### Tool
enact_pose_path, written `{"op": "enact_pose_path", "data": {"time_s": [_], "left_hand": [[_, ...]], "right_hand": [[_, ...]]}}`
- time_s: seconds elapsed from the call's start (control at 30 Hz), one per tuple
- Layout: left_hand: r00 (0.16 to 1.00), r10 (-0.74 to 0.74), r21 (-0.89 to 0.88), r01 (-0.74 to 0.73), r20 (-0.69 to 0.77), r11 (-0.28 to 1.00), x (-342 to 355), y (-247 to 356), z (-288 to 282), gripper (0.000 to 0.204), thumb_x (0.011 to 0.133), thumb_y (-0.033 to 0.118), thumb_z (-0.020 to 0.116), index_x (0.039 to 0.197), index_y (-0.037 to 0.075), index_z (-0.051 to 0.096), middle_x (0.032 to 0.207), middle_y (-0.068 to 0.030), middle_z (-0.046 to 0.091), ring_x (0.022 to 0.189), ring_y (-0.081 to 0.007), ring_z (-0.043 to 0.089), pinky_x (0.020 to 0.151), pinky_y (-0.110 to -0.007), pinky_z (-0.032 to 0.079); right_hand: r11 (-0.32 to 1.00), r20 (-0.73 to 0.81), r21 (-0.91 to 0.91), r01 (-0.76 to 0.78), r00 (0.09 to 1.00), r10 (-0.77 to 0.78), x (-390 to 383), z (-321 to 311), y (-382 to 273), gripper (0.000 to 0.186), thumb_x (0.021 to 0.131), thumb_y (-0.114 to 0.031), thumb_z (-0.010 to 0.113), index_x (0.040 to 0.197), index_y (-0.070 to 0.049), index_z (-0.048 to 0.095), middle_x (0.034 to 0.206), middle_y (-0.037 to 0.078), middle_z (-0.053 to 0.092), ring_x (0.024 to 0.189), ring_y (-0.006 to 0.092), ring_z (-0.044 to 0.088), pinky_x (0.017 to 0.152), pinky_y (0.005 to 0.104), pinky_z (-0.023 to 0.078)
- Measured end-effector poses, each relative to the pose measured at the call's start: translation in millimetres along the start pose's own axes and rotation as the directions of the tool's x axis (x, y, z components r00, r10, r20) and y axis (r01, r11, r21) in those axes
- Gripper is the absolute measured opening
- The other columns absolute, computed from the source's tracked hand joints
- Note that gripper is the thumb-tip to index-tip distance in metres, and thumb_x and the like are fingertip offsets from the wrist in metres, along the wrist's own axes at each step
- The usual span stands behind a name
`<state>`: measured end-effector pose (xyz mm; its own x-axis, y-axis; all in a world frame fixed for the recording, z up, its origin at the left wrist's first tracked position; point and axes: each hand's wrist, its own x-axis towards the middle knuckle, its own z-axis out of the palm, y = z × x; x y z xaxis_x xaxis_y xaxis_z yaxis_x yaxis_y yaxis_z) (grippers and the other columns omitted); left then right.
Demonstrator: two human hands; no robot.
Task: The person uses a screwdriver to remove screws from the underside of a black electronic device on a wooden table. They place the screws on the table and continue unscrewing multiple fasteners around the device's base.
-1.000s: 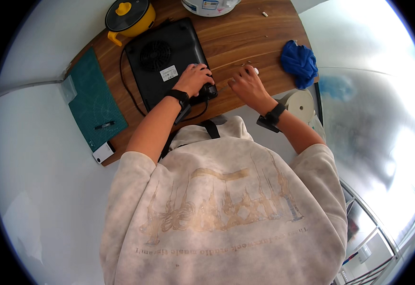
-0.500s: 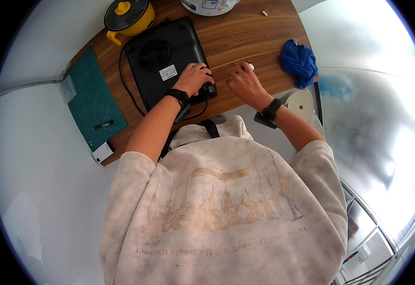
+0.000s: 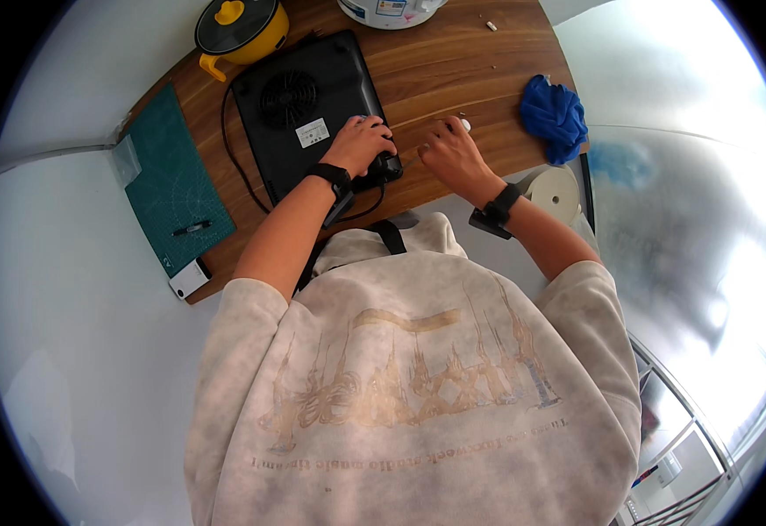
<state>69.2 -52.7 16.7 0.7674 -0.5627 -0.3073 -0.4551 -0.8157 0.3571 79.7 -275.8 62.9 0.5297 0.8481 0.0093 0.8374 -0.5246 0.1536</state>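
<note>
A black induction cooker lies with its underside up, showing a round fan grille and a white label. My left hand rests on its near right corner, fingers bent and gripping there. What lies beneath the palm is hidden. Just right of that corner, my right hand is closed in a pinch. A small white end pokes out beside its fingers. A thin, faint shaft seems to point from the hand toward the cooker; the rest of the held thing is covered.
Behind the cooker stand a yellow pot with a dark lid and a white appliance. A green cutting mat with a black pen lies left. A blue cloth sits right, above a paper roll. The cooker's cord loops around its left side.
</note>
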Motion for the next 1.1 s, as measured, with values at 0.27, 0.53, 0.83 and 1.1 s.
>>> {"op": "enact_pose_path", "data": {"time_s": [0.27,0.53,0.83,1.1], "left_hand": [[1.0,0.002,0.015,-0.002,0.009,1.0,0.6,0.1,0.0,0.063,0.057,-0.002,0.081,0.114,0.024,0.072,0.134,0.0048,0.057,0.137,-0.0213,0.04,0.115,-0.041,0.032],[1.0,0.003,0.001,-0.003,0.005,1.0,0.3,-0.5,0.1,0.063,0.056,-0.002,0.081,0.113,0.024,0.072,0.133,0.0048,0.058,0.137,-0.0215,0.04,0.114,-0.041,0.033],[0.999,0.034,-0.001,-0.034,-0.027,0.999,1.8,-6.6,7.9,0.066,0.053,-0.001,0.082,0.113,0.024,0.071,0.133,0.0049,0.058,0.137,-0.022,0.041,0.114,-0.042,0.033],[0.999,0.032,0.01,-0.032,-0.017,0.999,3.4,-6.7,7.5,0.067,0.052,0.001,0.084,0.113,0.025,0.071,0.132,0.0048,0.059,0.136,-0.0215,0.041,0.112,-0.042,0.034]], "right_hand": [[1.0,0.027,0.002,-0.014,1.0,0.014,-0.3,-3.0,-1.7,0.008,0.071,-0.014,0.067,0.074,-0.013,0.074,0.083,0.004,0.064,0.097,0.0212,0.059,0.095,0.0353,0.04],[0.997,0.124,-0.079,-0.007,0.992,0.017,3.9,-8.9,-14.8,0.008,0.07,-0.017,0.068,0.072,-0.014,0.075,0.079,0.006,0.063,0.091,0.0247,0.06,0.088,0.0377,0.038],[0.979,0.328,-0.171,0.11,0.943,-0.048,19.0,-24.3,-30.8,0.009,0.075,-0.02,0.068,0.078,-0.016,0.075,0.078,0.005,0.067,0.086,0.0251,0.064,0.086,0.0426,0.037],[0.998,0.446,0.011,0.061,0.893,-0.06,12.7,-26.5,-35.3,0.009,0.08,-0.017,0.066,0.08,-0.021,0.074,0.074,-0.001,0.067,0.081,0.0183,0.068,0.082,0.0424,0.039]]}}
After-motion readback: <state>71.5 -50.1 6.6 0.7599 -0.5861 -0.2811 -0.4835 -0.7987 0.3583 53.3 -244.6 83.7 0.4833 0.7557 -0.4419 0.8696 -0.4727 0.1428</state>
